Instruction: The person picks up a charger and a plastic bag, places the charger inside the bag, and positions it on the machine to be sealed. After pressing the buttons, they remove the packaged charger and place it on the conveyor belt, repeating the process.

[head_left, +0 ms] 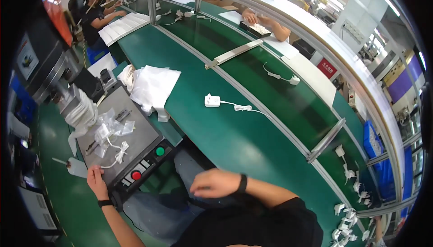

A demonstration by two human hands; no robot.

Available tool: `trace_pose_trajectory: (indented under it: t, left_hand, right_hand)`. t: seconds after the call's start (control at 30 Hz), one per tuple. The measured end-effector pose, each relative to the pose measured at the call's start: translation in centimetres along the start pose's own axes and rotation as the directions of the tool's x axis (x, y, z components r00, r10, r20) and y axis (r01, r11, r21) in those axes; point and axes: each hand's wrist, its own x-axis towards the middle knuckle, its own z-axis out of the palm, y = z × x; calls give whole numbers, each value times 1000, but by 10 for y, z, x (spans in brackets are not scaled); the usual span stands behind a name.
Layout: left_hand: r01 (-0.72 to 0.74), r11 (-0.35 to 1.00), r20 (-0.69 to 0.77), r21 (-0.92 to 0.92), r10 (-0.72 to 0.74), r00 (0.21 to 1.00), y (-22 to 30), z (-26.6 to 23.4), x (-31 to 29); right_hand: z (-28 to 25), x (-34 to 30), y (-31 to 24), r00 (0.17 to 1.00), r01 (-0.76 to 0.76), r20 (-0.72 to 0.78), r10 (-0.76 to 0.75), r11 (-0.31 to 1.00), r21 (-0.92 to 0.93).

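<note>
My left hand (96, 182) is at the front left corner of the machine's grey plate (142, 130). Its thumb and fingertips close on the end of a white cable (121, 153), which is tied in a bundle. That cable runs to a white power adapter (103, 133) lying among clear plastic bags (118, 124) on the plate. Above my lap hangs my right hand (209, 183), fingers loosely bent and thumb apart, with nothing seen in it. Another white adapter (212, 101) with a tied cable lies on the green bench (225, 134), beyond my right hand.
A green button (160, 151) and a red button (136, 175) sit on the machine's front. White plastic bags (155, 87) lie beside it. Past a metal rail (252, 98), a green belt (284, 112) carries adapters. More adapters (345, 224) pile up at right. Co-workers sit across.
</note>
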Motion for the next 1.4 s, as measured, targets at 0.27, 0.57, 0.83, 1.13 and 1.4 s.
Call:
trace_pose_trajectory:
  t: [0.27,0.57,0.83,1.13,1.4]
  left_hand:
    - [124,954,-96,-272,-156,983,-2,-13,-2]
    - [108,994,-120,18,-105,987,-1,-22,0]
    - [56,993,-83,106,-48,995,3,-24,-2]
    - [58,980,-98,190,-40,994,22,-16,-6]
    - [63,986,-74,153,-52,996,28,-10,-3]
  right_hand:
    - [34,-20,22,937,-30,299,179,897,-442]
    - [37,-14,25,945,-97,253,207,916,-388]
    - [42,-16,16,932,-128,274,239,920,-369]
    - [37,-19,7,929,-128,272,251,907,-401]
    - [34,-21,7,920,-147,274,281,894,-423]
